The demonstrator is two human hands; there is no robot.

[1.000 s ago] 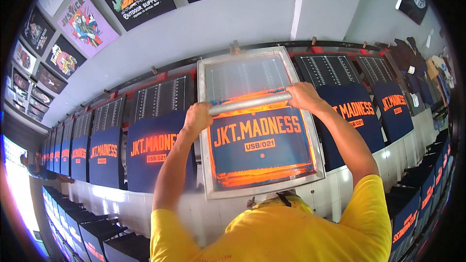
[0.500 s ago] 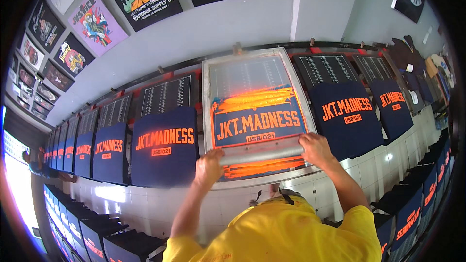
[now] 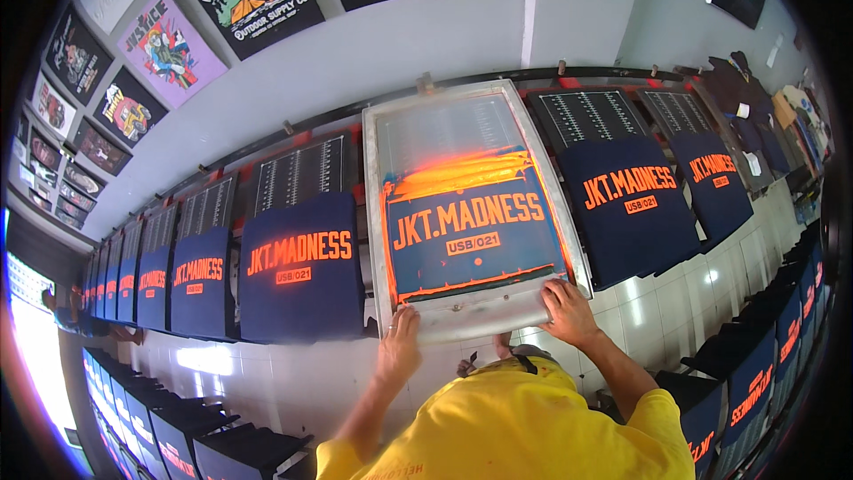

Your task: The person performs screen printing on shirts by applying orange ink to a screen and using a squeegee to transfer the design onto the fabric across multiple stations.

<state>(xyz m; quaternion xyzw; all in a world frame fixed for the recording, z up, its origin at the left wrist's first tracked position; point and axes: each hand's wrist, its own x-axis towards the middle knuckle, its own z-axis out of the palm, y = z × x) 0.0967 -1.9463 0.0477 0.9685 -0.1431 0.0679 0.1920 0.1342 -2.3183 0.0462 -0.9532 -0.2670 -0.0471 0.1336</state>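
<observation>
A silver-framed printing screen [image 3: 373, 204] lies over a navy fabric panel on a board. Through its mesh show orange block lettering and a small orange label. A thick band of orange ink [image 3: 462, 175] spreads across the mesh beyond the lettering. At the near end of the screen is a wide metal squeegee [image 3: 480, 304]. My left hand [image 3: 400, 340] is closed at the squeegee's left end, its fingertips by the frame's near corner. Closed round the right end is my right hand [image 3: 567, 311], thumb side toward the bar.
Boards with printed navy panels stand on both sides, such as one on the left [image 3: 302, 271] and one on the right [image 3: 617, 204]. A rail [image 3: 342, 118] runs behind them along the wall. More panels hang in rows behind me. Another person [image 3: 75, 313] is at the far left.
Both hands have drawn the squeegee toward me, from just below the lettering to the screen's near end. The orange ink that lay on the near side of it is no longer visible.
</observation>
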